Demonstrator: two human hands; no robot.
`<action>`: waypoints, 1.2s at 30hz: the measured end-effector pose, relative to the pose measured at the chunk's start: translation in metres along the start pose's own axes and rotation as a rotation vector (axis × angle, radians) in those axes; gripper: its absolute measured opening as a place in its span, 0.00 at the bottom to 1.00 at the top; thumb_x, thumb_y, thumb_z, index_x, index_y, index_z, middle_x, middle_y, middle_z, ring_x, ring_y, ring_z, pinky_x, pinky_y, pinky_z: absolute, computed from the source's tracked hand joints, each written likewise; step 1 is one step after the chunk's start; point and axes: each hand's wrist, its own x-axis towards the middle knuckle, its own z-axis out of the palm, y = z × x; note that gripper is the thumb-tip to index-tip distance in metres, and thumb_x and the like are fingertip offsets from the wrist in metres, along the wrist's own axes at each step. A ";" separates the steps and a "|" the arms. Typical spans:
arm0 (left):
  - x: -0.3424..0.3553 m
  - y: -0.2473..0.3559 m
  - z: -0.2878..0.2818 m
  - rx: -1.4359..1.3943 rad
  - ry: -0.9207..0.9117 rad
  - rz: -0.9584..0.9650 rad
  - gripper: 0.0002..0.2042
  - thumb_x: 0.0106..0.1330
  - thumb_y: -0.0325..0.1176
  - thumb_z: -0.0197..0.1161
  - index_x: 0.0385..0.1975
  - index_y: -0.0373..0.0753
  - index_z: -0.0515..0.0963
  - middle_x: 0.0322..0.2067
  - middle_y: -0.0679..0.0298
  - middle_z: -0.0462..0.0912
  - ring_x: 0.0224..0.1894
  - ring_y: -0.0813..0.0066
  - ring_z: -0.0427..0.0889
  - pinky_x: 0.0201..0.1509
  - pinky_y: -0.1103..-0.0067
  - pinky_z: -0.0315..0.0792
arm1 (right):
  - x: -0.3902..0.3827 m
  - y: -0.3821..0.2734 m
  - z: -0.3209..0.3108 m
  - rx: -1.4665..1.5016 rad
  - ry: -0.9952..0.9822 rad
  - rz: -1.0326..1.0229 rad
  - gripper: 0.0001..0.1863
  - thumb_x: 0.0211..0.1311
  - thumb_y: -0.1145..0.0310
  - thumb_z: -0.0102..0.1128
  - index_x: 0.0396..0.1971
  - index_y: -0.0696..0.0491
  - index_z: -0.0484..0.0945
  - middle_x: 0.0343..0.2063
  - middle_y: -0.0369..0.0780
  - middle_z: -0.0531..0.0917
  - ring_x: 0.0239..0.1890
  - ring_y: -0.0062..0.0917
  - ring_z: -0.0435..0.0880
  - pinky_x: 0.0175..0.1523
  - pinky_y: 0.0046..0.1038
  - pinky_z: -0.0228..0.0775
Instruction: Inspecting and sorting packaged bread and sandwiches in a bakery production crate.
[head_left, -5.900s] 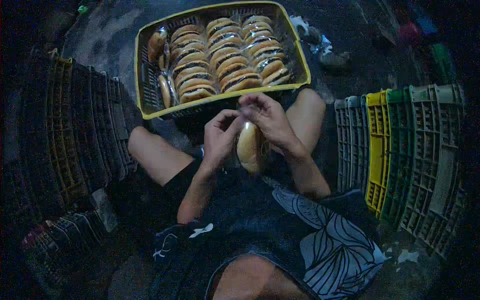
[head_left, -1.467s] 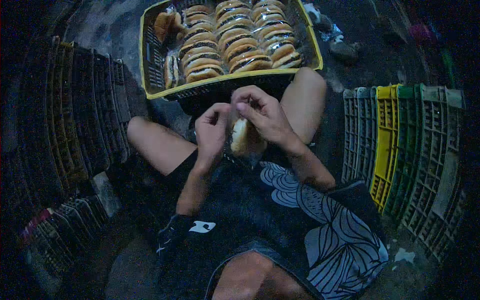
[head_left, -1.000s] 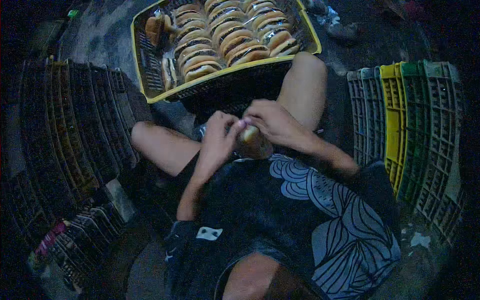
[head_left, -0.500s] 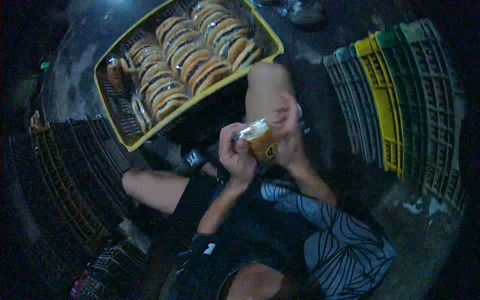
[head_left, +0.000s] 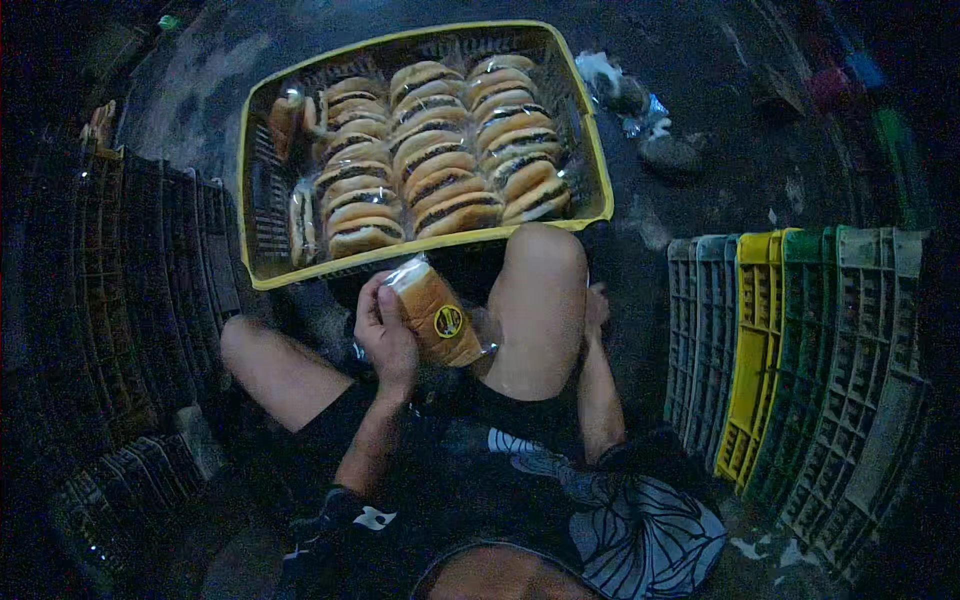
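My left hand (head_left: 387,338) grips a browned bread roll (head_left: 430,310) in clear plastic wrap, its fingers closed on the upper left end. A round yellow and black sticker is on the wrap, and the loose end of the plastic hangs near my right knee. On the outer side of that knee is my right hand (head_left: 597,306), mostly behind the leg; its fingers are largely hidden. Beyond my knees stands a yellow-rimmed crate (head_left: 430,234) with rows of wrapped, dark-filled buns (head_left: 440,170). A few wrapped pieces (head_left: 302,222) lie apart at its left side.
Grey, yellow and green crates (head_left: 760,350) stand stacked on their sides at my right. Dark crates (head_left: 150,280) line the left, with another dark stack (head_left: 130,500) nearer. Some crumpled plastic (head_left: 625,95) lies on the dark floor beyond the bun crate's right side.
My right hand has left the wrapped roll and dropped to the outside of my right knee. The left hand still holds the roll, now turned with its sticker in view. The head view has swung round.
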 end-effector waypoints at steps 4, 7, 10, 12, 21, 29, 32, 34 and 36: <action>0.004 -0.009 0.001 -0.043 -0.071 -0.006 0.14 0.62 0.37 0.46 0.37 0.31 0.68 0.32 0.63 0.73 0.35 0.80 0.70 0.40 0.83 0.64 | -0.025 0.053 -0.041 0.082 -0.030 -0.024 0.28 0.48 0.56 0.53 0.49 0.55 0.61 0.41 0.51 0.72 0.41 0.41 0.72 0.44 0.36 0.64; -0.005 -0.012 -0.022 -0.013 -0.040 -0.018 0.14 0.62 0.38 0.46 0.37 0.31 0.68 0.32 0.63 0.73 0.35 0.79 0.70 0.40 0.83 0.64 | -0.092 0.109 -0.040 0.138 -0.106 -0.072 0.27 0.48 0.56 0.53 0.48 0.55 0.63 0.40 0.50 0.72 0.41 0.41 0.72 0.43 0.36 0.64; -0.003 -0.004 -0.016 -0.043 -0.038 0.011 0.17 0.62 0.41 0.45 0.36 0.31 0.68 0.31 0.63 0.73 0.34 0.79 0.70 0.41 0.83 0.64 | -0.097 0.064 -0.022 0.213 -0.113 -0.096 0.26 0.48 0.57 0.53 0.47 0.55 0.64 0.40 0.50 0.73 0.41 0.40 0.73 0.43 0.36 0.65; -0.007 -0.005 -0.030 -0.024 -0.004 0.002 0.19 0.62 0.44 0.44 0.36 0.30 0.68 0.31 0.63 0.72 0.34 0.78 0.70 0.41 0.82 0.64 | -0.138 0.110 -0.025 0.262 -0.166 -0.121 0.26 0.49 0.57 0.53 0.46 0.55 0.65 0.39 0.50 0.73 0.40 0.40 0.73 0.42 0.35 0.65; -0.005 -0.002 -0.030 0.280 -0.127 0.738 0.18 0.58 0.46 0.48 0.30 0.33 0.70 0.29 0.58 0.71 0.31 0.64 0.71 0.37 0.74 0.66 | -0.227 -0.201 -0.194 0.802 -0.622 -1.178 0.11 0.53 0.66 0.48 0.28 0.59 0.72 0.45 0.46 0.68 0.48 0.28 0.65 0.51 0.27 0.54; 0.008 -0.004 -0.052 0.016 -0.159 0.945 0.17 0.58 0.46 0.48 0.30 0.35 0.69 0.29 0.56 0.71 0.30 0.65 0.72 0.33 0.75 0.68 | -0.185 -0.276 -0.110 0.070 -0.973 -0.843 0.22 0.44 0.67 0.57 0.39 0.63 0.68 0.33 0.41 0.75 0.35 0.19 0.73 0.39 0.19 0.65; 0.012 -0.013 -0.063 -0.105 -0.063 0.455 0.20 0.59 0.48 0.46 0.31 0.32 0.68 0.30 0.52 0.74 0.31 0.66 0.74 0.37 0.76 0.68 | -0.196 -0.286 -0.075 0.341 -1.062 -0.767 0.27 0.44 0.65 0.59 0.44 0.62 0.64 0.32 0.39 0.76 0.33 0.19 0.74 0.42 0.20 0.65; 0.026 -0.027 -0.080 0.091 -0.006 0.465 0.18 0.61 0.45 0.44 0.32 0.33 0.68 0.32 0.54 0.74 0.34 0.68 0.73 0.40 0.77 0.67 | -0.200 -0.303 -0.068 0.838 -1.146 -0.522 0.23 0.44 0.62 0.61 0.39 0.60 0.69 0.30 0.38 0.77 0.33 0.18 0.74 0.42 0.19 0.64; 0.047 -0.028 -0.084 0.261 0.033 0.471 0.16 0.62 0.42 0.43 0.33 0.34 0.68 0.34 0.56 0.74 0.37 0.70 0.72 0.44 0.78 0.66 | -0.211 -0.319 -0.079 0.481 -0.944 -0.787 0.22 0.44 0.61 0.61 0.39 0.56 0.71 0.30 0.36 0.78 0.33 0.18 0.74 0.42 0.20 0.64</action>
